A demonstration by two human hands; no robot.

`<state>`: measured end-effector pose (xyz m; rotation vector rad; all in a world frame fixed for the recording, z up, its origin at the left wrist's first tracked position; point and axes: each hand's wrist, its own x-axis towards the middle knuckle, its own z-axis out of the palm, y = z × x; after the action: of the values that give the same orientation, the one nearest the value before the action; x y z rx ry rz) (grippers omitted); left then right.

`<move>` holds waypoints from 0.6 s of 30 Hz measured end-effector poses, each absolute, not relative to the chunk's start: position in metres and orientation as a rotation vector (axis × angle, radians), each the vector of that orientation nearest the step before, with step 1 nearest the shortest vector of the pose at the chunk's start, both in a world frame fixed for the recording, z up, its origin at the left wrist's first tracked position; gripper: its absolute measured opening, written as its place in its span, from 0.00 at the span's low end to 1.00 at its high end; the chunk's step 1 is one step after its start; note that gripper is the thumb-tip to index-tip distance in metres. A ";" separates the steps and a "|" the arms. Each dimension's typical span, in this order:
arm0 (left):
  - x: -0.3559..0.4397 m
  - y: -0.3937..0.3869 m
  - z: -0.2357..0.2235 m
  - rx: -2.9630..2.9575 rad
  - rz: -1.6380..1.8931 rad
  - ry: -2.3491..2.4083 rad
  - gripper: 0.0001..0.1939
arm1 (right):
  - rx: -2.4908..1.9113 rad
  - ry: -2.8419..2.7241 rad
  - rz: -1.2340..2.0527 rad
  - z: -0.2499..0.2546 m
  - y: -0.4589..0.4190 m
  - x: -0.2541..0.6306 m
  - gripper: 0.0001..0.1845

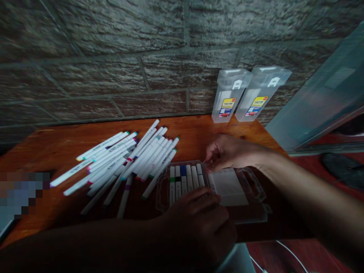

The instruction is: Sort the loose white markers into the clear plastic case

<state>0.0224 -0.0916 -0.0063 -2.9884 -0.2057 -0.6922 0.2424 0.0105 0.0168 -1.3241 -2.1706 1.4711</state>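
An open clear plastic case [162, 197] lies on the table with a row of white markers [183, 182] in its left half, some banded green, black or blue. My right hand [223, 151] is at the far edge of the case near its middle, thumb and fingertips pinched at the far end of a marker [209, 180] on the row's right side. My left hand [203, 223] lies over the near end of the row, fingers curled. Its fingertips and whatever they grip are hidden. A white sheet [229, 186] shows through the right half of the case.
Left of the case lies a loose pile of white markers [148, 159] with coloured ends. Two clear upright boxes [224, 96] with yellow labels stand at the back right against the stone wall [113, 79]. A blurred-out object [22, 193] is at the left edge.
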 end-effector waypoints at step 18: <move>0.019 -0.091 -0.002 -2.938 -0.623 -0.087 0.08 | -1.281 -2.183 1.463 0.017 0.010 0.243 0.17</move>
<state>0.0189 -0.0905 -0.0019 -2.9384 -0.0872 -0.6231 0.2428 0.0104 0.0169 -1.2806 -2.1828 1.4632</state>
